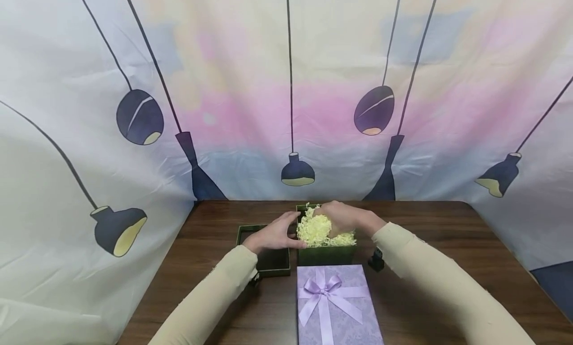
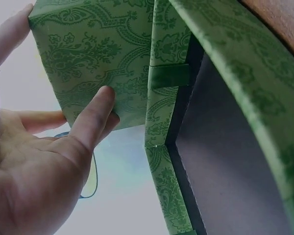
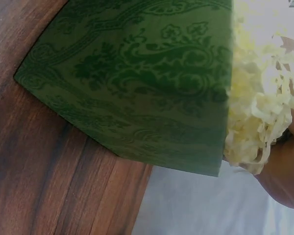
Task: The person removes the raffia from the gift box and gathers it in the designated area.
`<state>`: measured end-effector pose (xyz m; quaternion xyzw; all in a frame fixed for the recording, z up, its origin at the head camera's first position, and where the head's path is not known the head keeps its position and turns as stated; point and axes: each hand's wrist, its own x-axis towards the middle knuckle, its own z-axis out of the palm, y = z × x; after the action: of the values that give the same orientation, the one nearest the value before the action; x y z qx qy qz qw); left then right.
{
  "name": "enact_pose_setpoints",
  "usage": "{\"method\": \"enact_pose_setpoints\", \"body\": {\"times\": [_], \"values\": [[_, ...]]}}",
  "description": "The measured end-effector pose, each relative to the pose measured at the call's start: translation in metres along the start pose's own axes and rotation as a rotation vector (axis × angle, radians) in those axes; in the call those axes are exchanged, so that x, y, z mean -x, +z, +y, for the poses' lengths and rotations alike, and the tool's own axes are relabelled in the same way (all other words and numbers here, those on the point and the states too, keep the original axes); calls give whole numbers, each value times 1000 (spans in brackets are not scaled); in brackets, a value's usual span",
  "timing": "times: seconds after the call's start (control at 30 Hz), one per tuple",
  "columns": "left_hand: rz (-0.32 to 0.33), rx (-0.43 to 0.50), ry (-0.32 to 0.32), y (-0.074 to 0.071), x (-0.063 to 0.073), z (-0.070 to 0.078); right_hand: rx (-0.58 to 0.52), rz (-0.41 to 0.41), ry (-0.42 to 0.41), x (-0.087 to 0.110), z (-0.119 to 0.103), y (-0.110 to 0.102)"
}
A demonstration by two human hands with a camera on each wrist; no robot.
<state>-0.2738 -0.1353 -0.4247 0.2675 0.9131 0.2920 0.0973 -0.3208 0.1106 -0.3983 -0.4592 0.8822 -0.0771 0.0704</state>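
Observation:
A green patterned box (image 1: 326, 255) stands on the table, with pale yellow shredded paper (image 1: 315, 230) heaped above its rim. My right hand (image 1: 346, 218) reaches over the right side of the box and holds a clump of this paper, its fingertips hidden among the strands. At the box's left side is my left hand (image 1: 276, 233), thumb and fingers spread and nearly straight; in the left wrist view a fingertip (image 2: 105, 95) lies against the patterned wall. Under the left hand is a shallow green lid (image 1: 273, 272) with a dark inside.
Directly in front of the green box lies a purple gift box (image 1: 333, 305) with a ribbon bow. The wooden table (image 1: 215, 215) meets a curtain (image 1: 250, 176) with printed lamps at its back edge.

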Motion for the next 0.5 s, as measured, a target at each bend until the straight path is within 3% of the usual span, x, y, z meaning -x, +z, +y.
{"method": "enact_pose_setpoints", "body": {"times": [0.23, 0.5], "values": [[11, -17, 11, -1, 0, -1, -6, 35, 20, 2, 2, -1], [0, 32, 17, 0, 2, -3, -60, 60, 18, 3, 5, 0]]}}
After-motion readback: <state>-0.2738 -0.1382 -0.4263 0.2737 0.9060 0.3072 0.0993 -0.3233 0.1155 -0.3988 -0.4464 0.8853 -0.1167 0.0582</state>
